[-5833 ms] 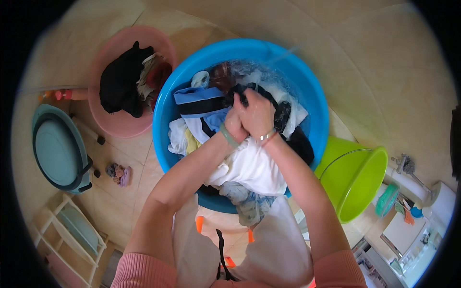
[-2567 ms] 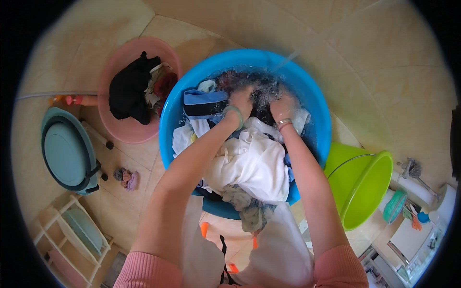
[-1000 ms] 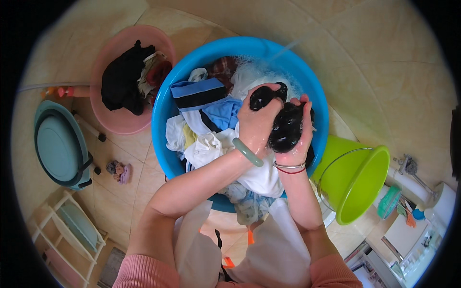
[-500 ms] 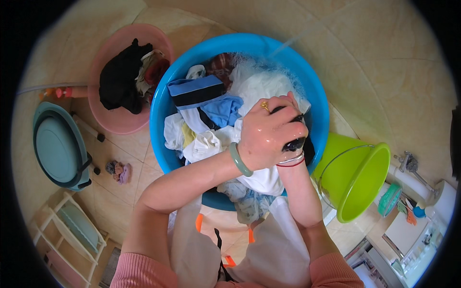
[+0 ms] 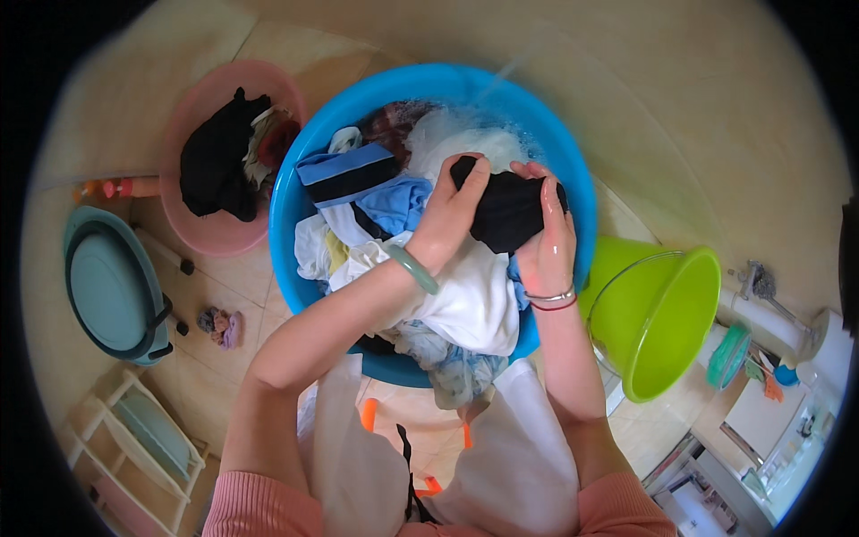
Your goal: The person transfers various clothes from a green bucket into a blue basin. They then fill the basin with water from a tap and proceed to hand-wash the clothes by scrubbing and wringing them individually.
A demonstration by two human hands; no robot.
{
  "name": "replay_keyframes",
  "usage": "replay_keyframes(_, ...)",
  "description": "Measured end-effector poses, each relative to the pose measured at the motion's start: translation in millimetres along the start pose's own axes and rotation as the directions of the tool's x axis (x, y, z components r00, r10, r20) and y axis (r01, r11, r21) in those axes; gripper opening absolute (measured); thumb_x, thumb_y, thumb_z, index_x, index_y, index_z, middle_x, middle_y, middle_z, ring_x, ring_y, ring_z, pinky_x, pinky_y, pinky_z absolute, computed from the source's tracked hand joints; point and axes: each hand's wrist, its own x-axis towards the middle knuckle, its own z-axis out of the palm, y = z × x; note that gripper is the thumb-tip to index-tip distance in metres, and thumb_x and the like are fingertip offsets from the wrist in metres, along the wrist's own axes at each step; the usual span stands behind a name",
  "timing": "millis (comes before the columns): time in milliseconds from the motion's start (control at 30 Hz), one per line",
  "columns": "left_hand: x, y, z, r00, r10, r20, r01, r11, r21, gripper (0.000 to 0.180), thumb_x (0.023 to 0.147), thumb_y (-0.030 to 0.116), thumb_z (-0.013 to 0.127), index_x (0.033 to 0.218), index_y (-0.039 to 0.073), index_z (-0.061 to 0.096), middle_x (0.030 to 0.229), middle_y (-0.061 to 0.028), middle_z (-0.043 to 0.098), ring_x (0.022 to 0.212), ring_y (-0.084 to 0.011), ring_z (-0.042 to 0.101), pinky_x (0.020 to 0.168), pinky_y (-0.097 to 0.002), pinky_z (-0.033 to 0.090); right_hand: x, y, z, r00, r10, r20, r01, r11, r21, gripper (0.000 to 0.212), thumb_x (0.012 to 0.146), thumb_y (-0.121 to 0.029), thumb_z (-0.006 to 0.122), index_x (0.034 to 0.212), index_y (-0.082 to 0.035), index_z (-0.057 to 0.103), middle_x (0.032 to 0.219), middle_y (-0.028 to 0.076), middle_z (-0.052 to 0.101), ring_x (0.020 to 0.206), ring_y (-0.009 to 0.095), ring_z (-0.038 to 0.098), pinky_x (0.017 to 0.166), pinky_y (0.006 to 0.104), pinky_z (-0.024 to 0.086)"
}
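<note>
A small black cloth [image 5: 507,213] stretches between my hands above the right part of a big blue tub [image 5: 298,161]. My left hand [image 5: 452,208], with a green bangle at its wrist, pinches the cloth's left edge. At the right edge, my right hand [image 5: 548,237] grips it, fingers wet; a silver bracelet and red string circle that wrist. Heaped in the tub below are white garments [image 5: 474,309], a blue garment with a black band [image 5: 394,204], and a dark red plaid cloth [image 5: 391,132]. Foamy water [image 5: 479,112] lies at the far side, where a thin stream falls.
A pink basin [image 5: 176,210] holding a black garment [image 5: 219,161] stands far left. Beside the tub on the right a lime-green bucket [image 5: 617,304] leans over. Folded teal basins [image 5: 112,286], a white rack [image 5: 116,430] and scrunchies [image 5: 219,327] are at left.
Both hands were clasped together, squeezing the black cloth between them. They have moved apart and the cloth is now spread open between them.
</note>
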Motion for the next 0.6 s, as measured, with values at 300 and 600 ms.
replay_keyframes(300,-31.3,51.6,78.2,0.891,-0.056,0.45,0.087,0.995,-0.049,0.07,0.076,0.012,0.079,0.138,0.012,0.046,0.125,-0.0139,0.051,0.11,-0.0208,0.055,0.092,-0.0298,0.049,-76.4,-75.9,-66.9,0.972,-0.086,-0.219,0.068,0.994,-0.087,0.038,0.09,-0.005,0.06,0.126,-0.005,0.049,0.117,0.008,0.057,0.106,0.02,0.058,0.086,0.0347,0.051)
replay_keyframes(600,-76.3,-0.3,177.9,0.621,0.157,0.768,-0.351,0.931,0.094,0.056,0.086,0.021,0.07,0.136,0.009,0.047,0.121,-0.0139,0.059,0.109,-0.0266,0.06,0.088,-0.0362,0.05,-149.4,-96.1,-181.5,0.932,-0.239,-0.273,0.362,0.583,0.727,0.044,0.096,-0.011,0.041,0.136,0.006,0.041,0.14,0.018,0.046,0.123,0.032,0.049,0.099,0.0448,0.046)
